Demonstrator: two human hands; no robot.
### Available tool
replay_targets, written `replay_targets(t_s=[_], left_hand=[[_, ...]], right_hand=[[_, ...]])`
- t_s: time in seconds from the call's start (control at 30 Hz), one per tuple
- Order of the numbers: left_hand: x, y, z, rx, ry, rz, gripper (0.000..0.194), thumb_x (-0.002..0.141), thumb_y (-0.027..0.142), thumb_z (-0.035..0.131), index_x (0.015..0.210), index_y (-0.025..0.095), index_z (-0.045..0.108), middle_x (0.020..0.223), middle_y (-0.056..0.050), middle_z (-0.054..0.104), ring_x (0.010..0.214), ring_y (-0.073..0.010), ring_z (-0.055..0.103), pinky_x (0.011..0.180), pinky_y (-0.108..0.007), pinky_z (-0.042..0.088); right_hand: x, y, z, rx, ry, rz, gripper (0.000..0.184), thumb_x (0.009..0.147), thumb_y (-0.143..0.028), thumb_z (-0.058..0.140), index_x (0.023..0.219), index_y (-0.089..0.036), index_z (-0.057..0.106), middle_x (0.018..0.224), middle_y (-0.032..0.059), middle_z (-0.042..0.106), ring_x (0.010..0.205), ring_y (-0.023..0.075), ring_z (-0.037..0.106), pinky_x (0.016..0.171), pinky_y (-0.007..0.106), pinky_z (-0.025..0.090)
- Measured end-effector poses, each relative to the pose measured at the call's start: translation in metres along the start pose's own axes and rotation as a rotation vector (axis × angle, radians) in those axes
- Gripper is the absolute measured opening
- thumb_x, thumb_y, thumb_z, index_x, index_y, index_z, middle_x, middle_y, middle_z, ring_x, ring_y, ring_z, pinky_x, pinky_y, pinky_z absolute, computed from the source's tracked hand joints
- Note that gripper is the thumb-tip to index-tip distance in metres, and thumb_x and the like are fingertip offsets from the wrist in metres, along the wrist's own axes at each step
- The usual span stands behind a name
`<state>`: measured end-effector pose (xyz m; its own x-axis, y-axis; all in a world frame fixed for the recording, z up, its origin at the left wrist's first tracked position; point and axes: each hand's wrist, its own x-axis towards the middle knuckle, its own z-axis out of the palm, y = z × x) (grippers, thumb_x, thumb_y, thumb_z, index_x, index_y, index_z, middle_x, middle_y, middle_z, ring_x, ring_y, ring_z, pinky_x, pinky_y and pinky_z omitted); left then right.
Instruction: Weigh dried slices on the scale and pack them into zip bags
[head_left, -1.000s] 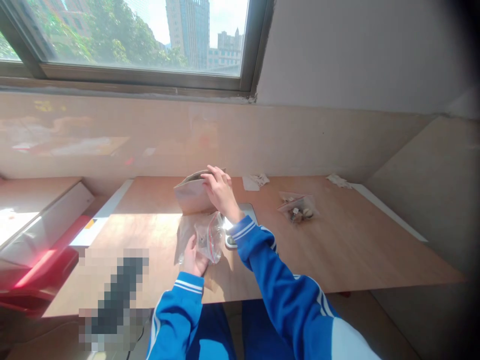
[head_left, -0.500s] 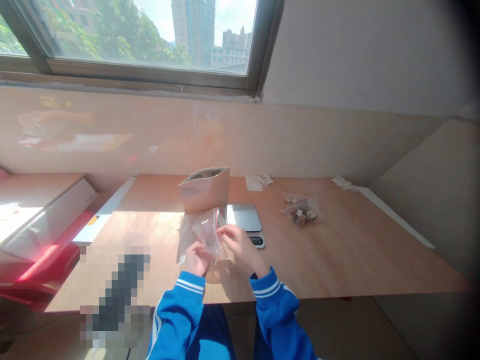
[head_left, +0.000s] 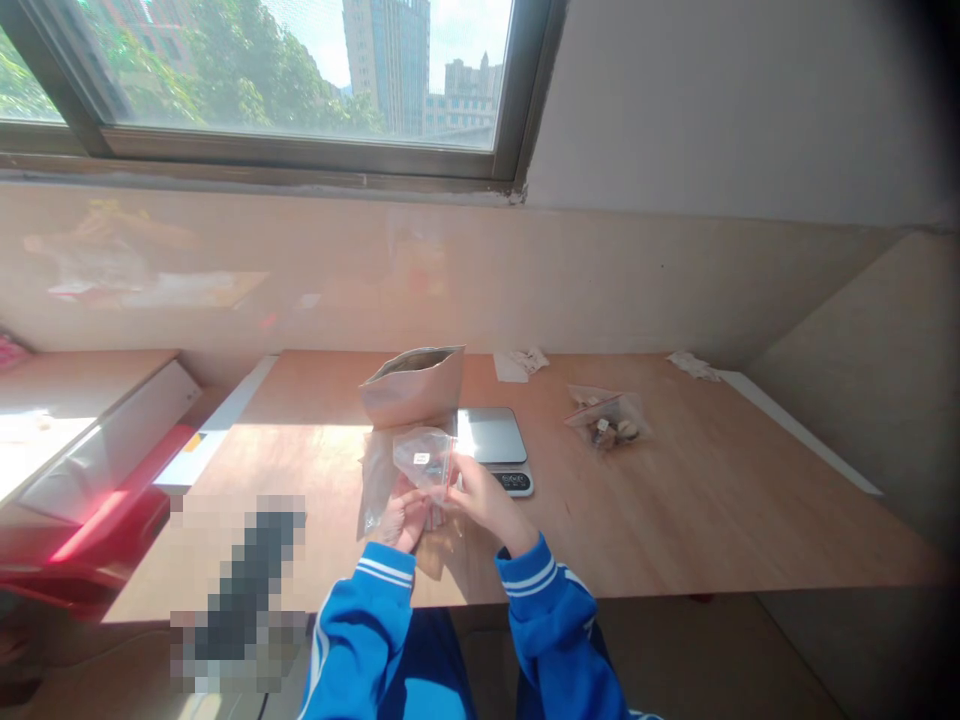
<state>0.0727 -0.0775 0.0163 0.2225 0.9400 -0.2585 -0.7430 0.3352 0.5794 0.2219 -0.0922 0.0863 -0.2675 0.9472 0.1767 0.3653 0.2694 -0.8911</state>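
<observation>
Between my two hands is a clear zip-lock bag (head_left: 420, 447) with a small white label and a reddish strip along its right edge. My left hand (head_left: 403, 515) grips it from below, fingers closed. At its right edge, my right hand (head_left: 480, 495) pinches it. Another clear plastic bag (head_left: 375, 495) shows just left of my left hand; whether it is also held I cannot tell. Behind stands an open brown paper pouch (head_left: 414, 388), its contents in shadow. A digital kitchen scale (head_left: 491, 437) with a metal plate lies right behind my right hand.
On the right are filled zip-lock bags (head_left: 611, 425) holding brownish pieces. Crumpled white paper (head_left: 530, 360) lies by the wall, and more scraps (head_left: 694, 366) lie further right. A red chair (head_left: 112, 530) stands left of the table (head_left: 675, 520). A blurred-out dark object (head_left: 251, 580) is at front left.
The zip-lock bag in my hands has turned, so its white label now shows. My left hand has shifted slightly right, and the view has moved a little.
</observation>
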Motion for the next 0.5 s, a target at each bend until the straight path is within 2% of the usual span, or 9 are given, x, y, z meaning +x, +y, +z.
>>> replay_targets(t_s=[0.17, 0.33, 0.5], left_hand=[[-0.001, 0.0, 0.002, 0.038, -0.032, -0.001, 0.051, 0.06, -0.002, 0.065, 0.105, 0.022, 0.065, 0.099, -0.006, 0.073, 0.096, -0.0258, 0.068, 0.092, -0.039, 0.05], [0.004, -0.001, 0.0, 0.037, -0.055, 0.006, 0.043, 0.058, 0.002, 0.062, 0.097, 0.019, 0.068, 0.101, -0.008, 0.073, 0.104, -0.0305, 0.065, 0.094, -0.04, 0.049], [0.008, -0.004, -0.006, 0.033, -0.056, -0.001, 0.041, 0.058, 0.002, 0.061, 0.095, 0.017, 0.069, 0.101, -0.008, 0.073, 0.107, -0.0295, 0.064, 0.098, -0.039, 0.047]], right_hand=[[-0.001, 0.005, 0.001, 0.004, 0.012, 0.06, 0.03, 0.077, -0.023, 0.068, 0.106, -0.017, 0.06, 0.095, 0.004, 0.063, 0.082, 0.0181, 0.057, 0.074, 0.03, 0.047], [-0.005, 0.016, 0.001, -0.033, 0.042, 0.094, 0.036, 0.072, -0.025, 0.072, 0.106, -0.018, 0.06, 0.1, 0.0038, 0.059, 0.088, 0.018, 0.054, 0.08, 0.032, 0.045], [-0.007, 0.022, 0.0, 0.039, 0.038, 0.084, 0.039, 0.074, -0.025, 0.071, 0.109, -0.017, 0.058, 0.101, 0.0053, 0.061, 0.089, 0.0183, 0.056, 0.08, 0.033, 0.046]])
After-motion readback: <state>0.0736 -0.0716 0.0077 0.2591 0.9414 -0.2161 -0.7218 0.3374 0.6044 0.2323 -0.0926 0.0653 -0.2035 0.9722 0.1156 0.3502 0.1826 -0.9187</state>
